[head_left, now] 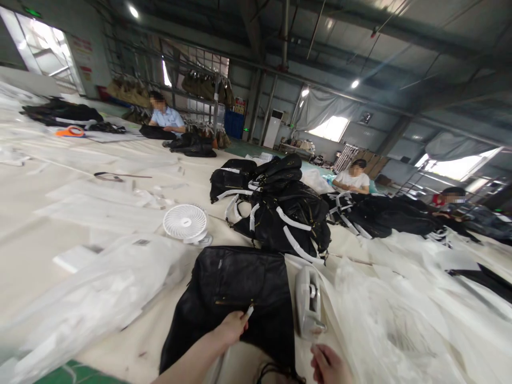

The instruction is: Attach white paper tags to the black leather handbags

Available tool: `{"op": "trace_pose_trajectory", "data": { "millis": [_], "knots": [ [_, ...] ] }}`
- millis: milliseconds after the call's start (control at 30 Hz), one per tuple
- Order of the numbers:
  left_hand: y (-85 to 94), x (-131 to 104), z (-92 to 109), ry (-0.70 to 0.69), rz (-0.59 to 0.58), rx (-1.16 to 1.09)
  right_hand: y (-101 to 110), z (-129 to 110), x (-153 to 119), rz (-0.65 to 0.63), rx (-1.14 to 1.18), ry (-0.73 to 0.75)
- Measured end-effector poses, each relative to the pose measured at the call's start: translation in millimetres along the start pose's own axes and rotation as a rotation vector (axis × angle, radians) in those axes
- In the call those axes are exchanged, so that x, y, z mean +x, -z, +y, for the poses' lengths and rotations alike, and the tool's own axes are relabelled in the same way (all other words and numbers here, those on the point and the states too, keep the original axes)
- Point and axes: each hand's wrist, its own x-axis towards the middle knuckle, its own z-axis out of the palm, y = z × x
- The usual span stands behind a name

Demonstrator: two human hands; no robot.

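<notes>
A black bag (244, 272) lies flat on the table in front of me, with a gold zipper across its front. My left hand (235, 326) is over the bag, its fingers closed on a small white strip (249, 311) by the zipper's right end. To the right of the bag stands a whitish tape dispenser (309, 304). Just below the dispenser is my right hand (327, 365), thumb and fingers pinched together; what they hold, if anything, is too small to tell. Dark cords (280, 370) lie at the bag's lower edge.
A white fan (185, 223) stands beyond the bag. Behind it is a heap of black bags (280, 213) with white-wrapped handles. Clear plastic bags lie left (120, 288) and right (392, 314). An orange tape roll (70, 131) lies far left. Several people sit across the table.
</notes>
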Motion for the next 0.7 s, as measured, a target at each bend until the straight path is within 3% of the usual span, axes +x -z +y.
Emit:
{"op": "trace_pose_trajectory", "data": {
  "millis": [167,300,467,700],
  "knots": [
    [-2.2,-3,-8,0.018,-0.02,-0.143,-63,-63,1,-0.156,0.114,0.079],
    [-0.9,-3,-11,-0.003,-0.028,-0.184,-118,-92,9,-0.305,0.141,0.07],
    [0.0,-7,-17,-0.028,-0.057,-0.209,-157,-89,10,-0.479,0.177,0.036],
    [5.0,-16,-11,-0.028,-0.105,-0.267,-165,-74,14,-0.561,0.067,-0.016]
  ]
}}
